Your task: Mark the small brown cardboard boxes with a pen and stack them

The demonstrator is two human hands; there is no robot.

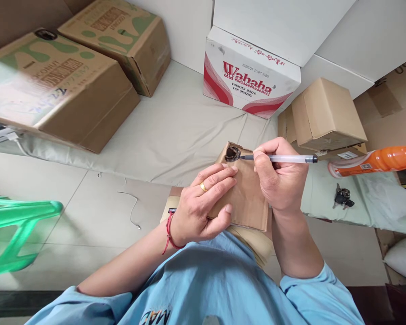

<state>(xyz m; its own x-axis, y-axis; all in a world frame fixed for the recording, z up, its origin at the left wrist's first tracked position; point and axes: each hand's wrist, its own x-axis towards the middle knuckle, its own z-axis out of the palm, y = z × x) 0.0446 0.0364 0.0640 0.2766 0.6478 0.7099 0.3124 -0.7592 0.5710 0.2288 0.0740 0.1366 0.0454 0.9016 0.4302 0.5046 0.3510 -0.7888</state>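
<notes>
In front of me is a brown piece of cardboard [248,194], perhaps a small box, with a dark-rimmed hole [232,154] near its far edge. My left hand [208,198] lies flat across its left part, fingers stretched out and pointing right, just below the hole. A pen [287,158] with a clear barrel and black end is pinched in my right hand [280,174]. Its tip points left and meets the right rim of the hole. My right hand is over the right side of the cardboard.
Two large printed cartons [88,108] stand at the left of the covered surface. Behind are a white Wahaha box [250,76] and a plain carton [328,115]. An orange bottle [375,161] and keys [343,196] lie right. A green stool [20,225] stands left.
</notes>
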